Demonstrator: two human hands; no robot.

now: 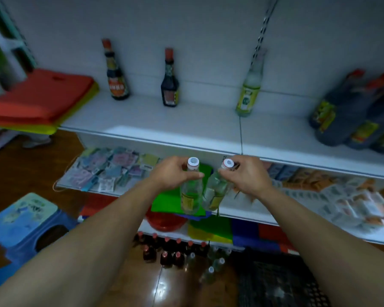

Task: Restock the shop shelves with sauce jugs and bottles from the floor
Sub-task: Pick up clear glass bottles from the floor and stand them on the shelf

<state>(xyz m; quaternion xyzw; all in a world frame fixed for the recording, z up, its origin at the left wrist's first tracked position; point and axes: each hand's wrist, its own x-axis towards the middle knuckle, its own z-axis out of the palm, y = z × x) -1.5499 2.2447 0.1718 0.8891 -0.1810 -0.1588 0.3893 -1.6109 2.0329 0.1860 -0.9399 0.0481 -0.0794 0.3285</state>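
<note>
Both hands up in front of the white shelf edge (186, 138), each gripping one clear glass bottle by the neck. Left hand (171, 173) curled round the left bottle (191, 196): upright, white cap with red band, yellowish label low on the body. Right hand (246, 173) pinches the right bottle (215, 191) just under its white cap; this one tilts, base leaning toward the left bottle, bodies touching or nearly so. Shelf above holds two dark sauce bottles (116, 72) with red caps, one pale bottle with yellow-green label (249, 89), and dark jugs with yellow labels (350, 111) at right. More stock on the floor below: red-capped dark bottles (169, 251), clear bottles (215, 262) beside them.
</note>
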